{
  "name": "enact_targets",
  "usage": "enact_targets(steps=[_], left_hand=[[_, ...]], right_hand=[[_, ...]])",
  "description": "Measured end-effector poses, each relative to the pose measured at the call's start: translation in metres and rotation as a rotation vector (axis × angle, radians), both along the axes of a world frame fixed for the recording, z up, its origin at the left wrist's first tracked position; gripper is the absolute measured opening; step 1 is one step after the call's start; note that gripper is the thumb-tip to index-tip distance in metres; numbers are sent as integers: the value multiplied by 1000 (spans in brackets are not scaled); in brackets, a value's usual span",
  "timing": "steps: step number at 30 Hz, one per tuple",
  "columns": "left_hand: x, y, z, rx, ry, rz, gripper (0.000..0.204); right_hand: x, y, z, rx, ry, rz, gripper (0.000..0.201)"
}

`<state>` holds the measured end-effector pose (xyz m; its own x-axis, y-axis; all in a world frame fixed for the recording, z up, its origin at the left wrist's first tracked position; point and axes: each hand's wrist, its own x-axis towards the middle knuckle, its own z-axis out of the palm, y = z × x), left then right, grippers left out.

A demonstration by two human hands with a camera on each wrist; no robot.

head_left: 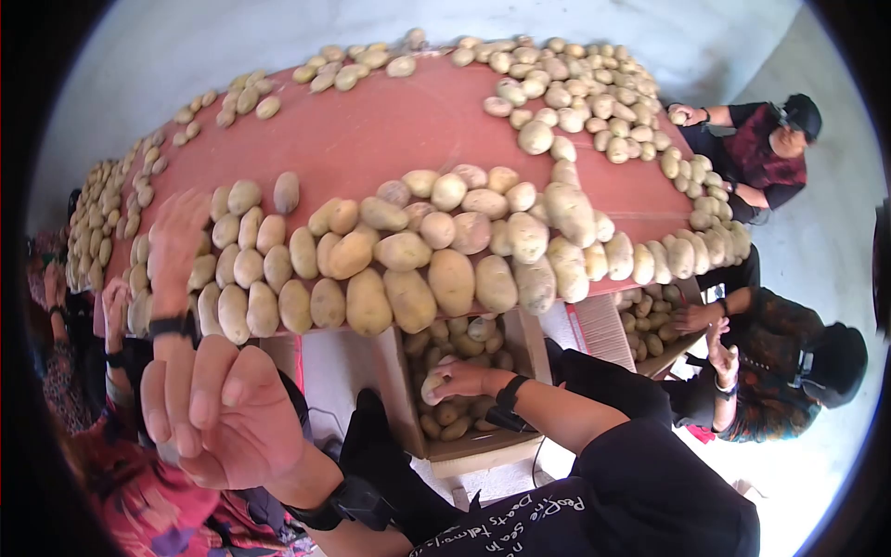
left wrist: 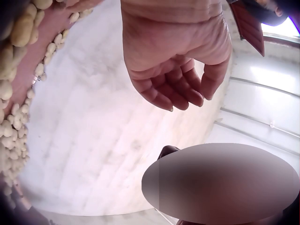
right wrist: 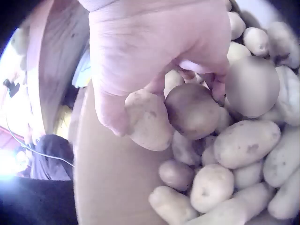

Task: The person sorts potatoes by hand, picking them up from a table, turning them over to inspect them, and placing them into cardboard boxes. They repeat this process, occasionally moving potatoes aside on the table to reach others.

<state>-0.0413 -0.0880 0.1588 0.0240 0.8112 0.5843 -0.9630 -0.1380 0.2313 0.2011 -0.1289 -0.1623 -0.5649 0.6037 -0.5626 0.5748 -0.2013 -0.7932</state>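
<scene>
My left hand (head_left: 227,408) is raised in front of the table's near edge, its fingers loosely bent. Nothing lies in its palm, as the left wrist view of the hand (left wrist: 176,51) also shows. Down in an open cardboard box (head_left: 483,455), my right hand (head_left: 464,379) grips a pale potato (head_left: 432,388). In the right wrist view the thumb lies along the side of this potato (right wrist: 149,122), and a browner potato (right wrist: 193,111) sits right under the fingers. More potatoes (right wrist: 247,143) of mixed sizes fill the box around the hand.
Rows of potatoes (head_left: 408,297) line the near edge of the red table (head_left: 371,130), with a heap (head_left: 575,93) at the far right. Another person's hand (head_left: 181,241) reaches over the left rows. At right, one person (head_left: 780,371) sits by a second potato box; another (head_left: 770,153) is farther back.
</scene>
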Motion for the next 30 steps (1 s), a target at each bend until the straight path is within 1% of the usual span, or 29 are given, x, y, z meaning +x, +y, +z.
enact_targets(steps=[1,2,5,7,9,11,13,14,15,16,18,19,21,22,25,29,30], left_hand=[[3,-1,1,-3,10,1,31],[7,-2,2,-4,19,1,31],[23,-4,-4,-4,63,-3,30],[33,-6,-13,-34,125,-7,27],[47,-8,-36,-97,170,-40,26],[70,-20,-51,-239,126,-104,30],[88,-35,-78,-365,41,-197,32],[93,-39,-93,-392,47,-232,33],[97,-41,-108,-419,53,-267,34],[99,-39,-119,-447,59,-303,35],[98,-25,-135,-464,66,-312,36],[97,-21,-140,-478,66,-317,37],[98,-12,-138,-431,54,-318,37],[97,-7,-137,-406,52,-322,37],[95,-2,-139,-423,75,-310,38],[91,5,-139,-423,94,-306,40],[90,6,-140,-412,94,-306,41]], right_hand=[[6,-1,10,4,120,-20,61],[10,1,43,-6,183,-1,57],[39,0,142,-3,483,-44,66],[73,-5,209,-43,731,-153,70],[119,6,245,115,927,-232,71],[166,11,274,252,1115,-308,72],[217,15,286,348,996,-675,63],[235,27,289,389,906,-778,60],[248,41,290,429,814,-879,57],[256,57,289,449,641,-932,59],[268,86,284,480,287,-1026,63],[270,97,280,453,190,-1021,60],[270,118,267,396,-4,-1005,54],[268,126,258,341,13,-1005,55],[258,133,239,247,-100,-988,58],[263,156,242,161,-185,-823,67],[266,164,247,264,-294,-766,64]])
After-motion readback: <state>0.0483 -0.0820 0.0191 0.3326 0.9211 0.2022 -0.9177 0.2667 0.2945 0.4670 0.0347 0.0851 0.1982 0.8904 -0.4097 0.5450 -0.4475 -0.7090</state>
